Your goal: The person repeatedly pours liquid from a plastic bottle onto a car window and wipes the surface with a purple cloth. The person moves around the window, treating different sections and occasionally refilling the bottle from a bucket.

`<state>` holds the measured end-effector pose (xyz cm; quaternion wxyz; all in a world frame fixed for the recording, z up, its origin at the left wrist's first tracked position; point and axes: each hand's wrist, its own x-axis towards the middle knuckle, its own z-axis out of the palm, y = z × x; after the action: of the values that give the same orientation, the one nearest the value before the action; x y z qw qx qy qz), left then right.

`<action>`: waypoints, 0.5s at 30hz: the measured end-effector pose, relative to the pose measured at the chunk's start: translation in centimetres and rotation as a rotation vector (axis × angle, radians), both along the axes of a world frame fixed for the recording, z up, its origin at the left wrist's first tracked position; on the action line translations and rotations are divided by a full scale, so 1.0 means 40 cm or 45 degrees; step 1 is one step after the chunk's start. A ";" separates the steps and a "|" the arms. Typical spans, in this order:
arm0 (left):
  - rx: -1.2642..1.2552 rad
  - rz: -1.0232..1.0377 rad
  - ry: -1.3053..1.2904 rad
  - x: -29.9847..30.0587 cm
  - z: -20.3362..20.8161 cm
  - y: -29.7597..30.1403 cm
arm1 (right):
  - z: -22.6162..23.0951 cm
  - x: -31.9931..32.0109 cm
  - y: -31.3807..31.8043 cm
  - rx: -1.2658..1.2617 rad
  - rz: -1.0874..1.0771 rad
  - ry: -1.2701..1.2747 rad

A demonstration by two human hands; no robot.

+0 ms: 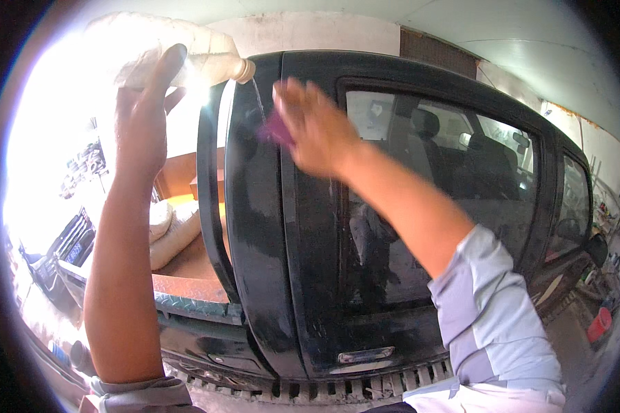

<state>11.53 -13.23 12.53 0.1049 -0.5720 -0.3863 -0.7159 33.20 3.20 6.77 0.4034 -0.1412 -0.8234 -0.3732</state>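
Observation:
A translucent plastic bottle (210, 51) lies tipped on its side in my raised left hand (145, 113), its open neck pointing right. From its mouth a thin stream of water (257, 96) runs down toward a purple cloth (277, 129). My right hand (317, 127), slightly blurred, presses that cloth against the dark body pillar of a black vehicle (255, 206), just left of the rear door window. The fingers are closed over the cloth, and its exact folds are hidden beneath them.
Left of the pillar is an open cargo bed (186, 286) with pale sacks (176, 234) inside. The door's window (455, 158) and handle (365, 355) lie to the right. A red bucket (599, 325) stands far right. Bright light washes out the upper left.

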 end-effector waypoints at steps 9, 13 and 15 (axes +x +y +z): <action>-0.015 -0.208 0.102 0.150 -0.028 -0.041 | -0.329 0.014 -0.092 -0.123 0.245 -0.028; -0.073 -0.245 0.082 0.208 -0.076 -0.073 | -0.582 0.103 -0.175 -0.235 0.184 -0.281; -0.079 -0.231 0.040 0.225 -0.092 -0.063 | -0.491 0.108 -0.124 -0.153 0.302 -0.291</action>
<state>20.53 -15.76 8.86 0.0278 -0.6187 -0.3532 -0.7012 37.51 -1.76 -12.85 0.3391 -0.0237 -0.8957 -0.2868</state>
